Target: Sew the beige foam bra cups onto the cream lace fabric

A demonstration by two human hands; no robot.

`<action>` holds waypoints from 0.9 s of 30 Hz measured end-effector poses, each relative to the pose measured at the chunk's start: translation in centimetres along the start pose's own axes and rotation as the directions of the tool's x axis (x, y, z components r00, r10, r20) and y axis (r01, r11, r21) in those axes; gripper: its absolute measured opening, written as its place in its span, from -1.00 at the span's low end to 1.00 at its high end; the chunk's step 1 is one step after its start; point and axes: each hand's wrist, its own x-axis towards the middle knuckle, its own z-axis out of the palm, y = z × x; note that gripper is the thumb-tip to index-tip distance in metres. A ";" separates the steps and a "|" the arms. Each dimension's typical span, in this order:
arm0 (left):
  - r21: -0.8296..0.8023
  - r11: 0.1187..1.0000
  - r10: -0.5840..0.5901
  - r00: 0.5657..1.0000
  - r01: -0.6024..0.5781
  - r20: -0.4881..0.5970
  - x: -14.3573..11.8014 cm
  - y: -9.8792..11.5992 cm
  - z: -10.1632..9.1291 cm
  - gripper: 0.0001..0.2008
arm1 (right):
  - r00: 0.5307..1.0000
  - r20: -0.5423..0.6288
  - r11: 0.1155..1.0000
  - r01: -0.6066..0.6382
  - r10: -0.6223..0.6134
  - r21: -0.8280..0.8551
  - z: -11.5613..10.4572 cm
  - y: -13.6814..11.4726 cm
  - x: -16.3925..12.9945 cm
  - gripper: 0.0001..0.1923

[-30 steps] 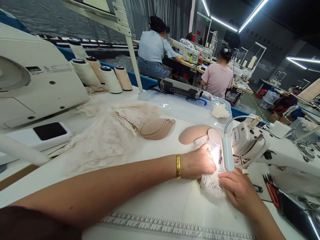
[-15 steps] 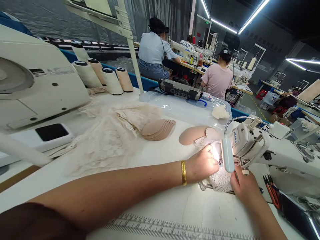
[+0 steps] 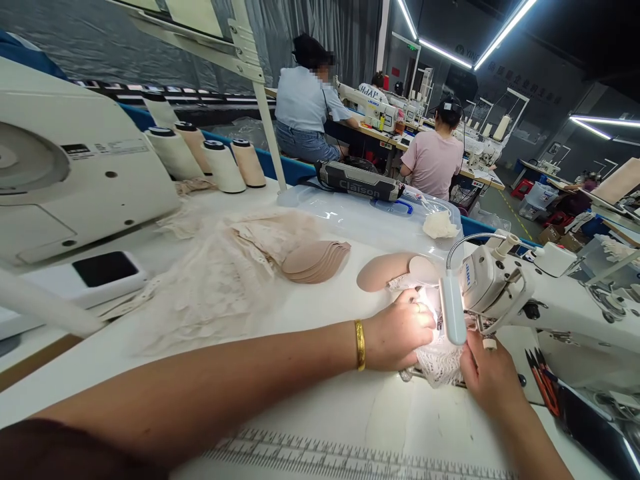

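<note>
White lace fabric (image 3: 440, 365) lies under the head of a sewing machine (image 3: 483, 280), lit brightly by a small lamp (image 3: 453, 310). My left hand (image 3: 407, 330), with a gold bracelet (image 3: 360, 345) at its wrist, is closed on the lace from the left, fingers curled. On the other side, my right hand (image 3: 493, 370) pinches the lace edge beside the needle area; its fingertips are partly hidden by the machine. The lamp covers the needle. Just beyond my left hand lie a beige oval pad (image 3: 383, 272) and a smaller pale round piece (image 3: 424, 269).
Stacked beige pads (image 3: 316, 261) and a heap of cream lace (image 3: 215, 287) lie to the left. Thread cones (image 3: 224, 167) stand behind. Orange-handled scissors (image 3: 547, 387) and a dark phone-like slab (image 3: 595, 427) are at right. A ruler strip (image 3: 350, 457) runs along the front. Co-workers sit beyond.
My left hand has shifted slightly left, and its fingers have spread a little over the lace. My right hand stays nearly in place.
</note>
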 end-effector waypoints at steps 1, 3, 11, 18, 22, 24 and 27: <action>-0.027 1.000 -0.013 1.000 0.014 0.027 -0.1 0.1 -0.3 -0.91 | 1.000 -0.002 1.000 0.010 -0.010 0.004 -0.3 -0.3 0.1 -0.69; -0.067 0.994 -0.081 0.994 0.086 0.080 -0.1 0.4 -0.8 -0.80 | 0.999 0.031 0.997 0.038 -0.040 0.065 -0.9 -1.0 0.2 -0.69; -0.305 0.952 0.073 0.975 -0.006 0.209 0.2 0.4 -2.9 -0.68 | 0.986 0.148 0.974 0.042 -0.076 0.221 -0.6 -2.6 0.7 -0.52; -0.199 0.975 0.121 0.985 -0.095 0.125 -0.1 0.5 -1.9 -0.81 | 0.994 0.062 0.990 0.082 -0.089 0.114 0.8 -1.6 0.7 -0.58; -0.210 0.969 0.152 0.984 -0.128 0.098 0.0 0.3 -1.7 -0.85 | 0.996 0.081 0.995 0.031 -0.039 0.091 0.8 -0.9 0.5 -0.49; -0.147 0.987 0.083 0.991 -0.067 0.106 -0.1 -0.1 -1.7 -0.81 | 0.996 0.094 0.999 0.007 -0.012 0.053 0.7 -0.6 0.3 -0.47; -0.079 0.997 0.032 0.996 -0.026 0.086 -0.4 -0.6 -1.4 -0.75 | 0.993 0.110 0.997 0.037 -0.045 0.071 0.6 -0.6 0.2 -0.49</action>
